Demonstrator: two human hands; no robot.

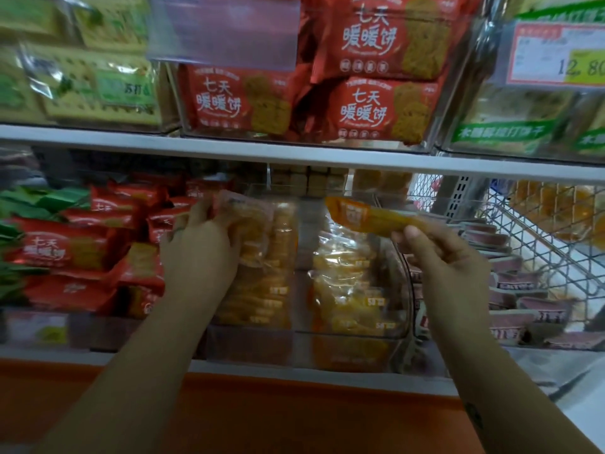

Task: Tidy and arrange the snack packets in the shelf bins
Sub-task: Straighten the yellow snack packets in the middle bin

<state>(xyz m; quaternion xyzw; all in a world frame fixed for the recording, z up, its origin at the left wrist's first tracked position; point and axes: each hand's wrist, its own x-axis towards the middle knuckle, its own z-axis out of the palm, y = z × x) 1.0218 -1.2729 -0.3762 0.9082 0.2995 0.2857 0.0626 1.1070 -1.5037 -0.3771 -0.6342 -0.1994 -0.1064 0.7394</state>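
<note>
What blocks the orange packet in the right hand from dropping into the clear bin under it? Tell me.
Nothing visible. The right hand holds the orange packet over the open top of the clear bin, only stacked yellow packets beneath. The left hand grips a pale packet further left, out of the way.

- Lower shelf, white front edge; clear bin of orange packets stands on it
- Left of that bin: heaped red packets, green packets beyond them
- Right of that bin: wire basket holding maroon packets
- Above that bin: upper shelf board carrying clear bins, red biscuit packs straight above, yellow-green cracker packs up-left, green-labelled packs up-right
</note>
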